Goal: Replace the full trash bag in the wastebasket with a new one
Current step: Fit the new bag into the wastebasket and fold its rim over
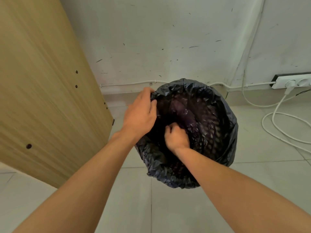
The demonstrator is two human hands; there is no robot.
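A round wastebasket stands on the tiled floor near the wall, lined with a black trash bag (217, 115) whose top is folded over the rim all round. The basket's mesh pattern shows faintly through the plastic. My left hand (140, 113) grips the bag's edge at the far left of the rim, fingers curled over it. My right hand (176, 137) is down inside the basket with its fingers curled into the crumpled plastic of the bag. I cannot see the basket's bottom or any contents.
A tall wooden furniture panel (43, 91) stands close on the left. A white power strip (292, 81) sits by the wall at the right, and white cables (276, 121) loop across the floor beside the basket. The scuffed white wall (168, 39) is right behind.
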